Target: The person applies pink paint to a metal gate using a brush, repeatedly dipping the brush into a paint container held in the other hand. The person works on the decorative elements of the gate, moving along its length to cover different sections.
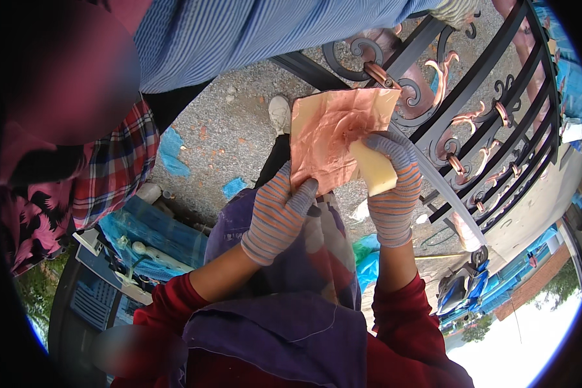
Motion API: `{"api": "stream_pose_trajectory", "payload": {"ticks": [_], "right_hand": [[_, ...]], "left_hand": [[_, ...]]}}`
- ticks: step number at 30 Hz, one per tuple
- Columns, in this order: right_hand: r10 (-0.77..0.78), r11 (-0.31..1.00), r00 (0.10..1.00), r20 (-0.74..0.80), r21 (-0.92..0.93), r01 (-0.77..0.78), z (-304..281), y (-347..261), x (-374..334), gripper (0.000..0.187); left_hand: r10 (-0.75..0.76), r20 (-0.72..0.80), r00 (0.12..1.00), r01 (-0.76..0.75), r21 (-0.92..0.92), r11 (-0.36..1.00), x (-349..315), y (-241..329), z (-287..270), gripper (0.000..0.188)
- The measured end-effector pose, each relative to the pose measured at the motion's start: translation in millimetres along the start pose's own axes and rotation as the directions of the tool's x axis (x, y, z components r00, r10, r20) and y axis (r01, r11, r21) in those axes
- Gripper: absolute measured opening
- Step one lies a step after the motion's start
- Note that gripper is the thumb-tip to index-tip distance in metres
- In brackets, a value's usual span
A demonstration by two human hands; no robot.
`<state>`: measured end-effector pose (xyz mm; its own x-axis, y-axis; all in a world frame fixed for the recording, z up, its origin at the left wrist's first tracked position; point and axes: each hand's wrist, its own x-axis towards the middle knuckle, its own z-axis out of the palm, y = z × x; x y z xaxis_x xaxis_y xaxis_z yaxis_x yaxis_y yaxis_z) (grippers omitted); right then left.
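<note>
My left hand (278, 213), in a striped knit glove, grips the lower edge of a stiff square sheet (323, 139) smeared with copper-coloured paint, its thumb lying on top. My right hand (398, 194), gloved alike, is closed round a pale yellow sponge (376, 173). One end of the sponge touches the painted face of the sheet near a darker, wet-looking patch. Just beyond my right hand stands a black wrought-iron panel (427, 55) with scrolls and copper-coloured leaf ornaments (456, 163).
A co-worker's blue striped sleeve (239, 35) crosses the top, and a gloved hand (456, 11) rests at the ironwork. Another person in a plaid garment (113, 168) is close at left. Blue plastic scraps (172, 152) lie on the gravel; a scooter (462, 288) stands at right.
</note>
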<state>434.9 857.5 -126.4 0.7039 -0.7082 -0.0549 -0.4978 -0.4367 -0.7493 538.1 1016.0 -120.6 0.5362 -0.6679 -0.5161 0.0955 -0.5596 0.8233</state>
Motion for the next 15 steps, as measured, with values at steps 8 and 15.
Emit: {"api": "stream_pose_trajectory", "payload": {"ticks": [8,15], "right_hand": [[0.005,0.913,0.994,-0.113,-0.406,-0.051,11.6,21.7,-32.3,0.034],[0.225,0.965,0.964,-0.141,0.172,-0.200,-27.8,43.9,29.3,0.024]], "left_hand": [[0.162,0.008,0.987,-0.161,0.146,0.976,-9.4,-25.6,-3.4,0.026],[-0.229,-0.048,0.972,0.229,-0.020,0.973,-32.3,-38.6,-21.8,0.017]]}}
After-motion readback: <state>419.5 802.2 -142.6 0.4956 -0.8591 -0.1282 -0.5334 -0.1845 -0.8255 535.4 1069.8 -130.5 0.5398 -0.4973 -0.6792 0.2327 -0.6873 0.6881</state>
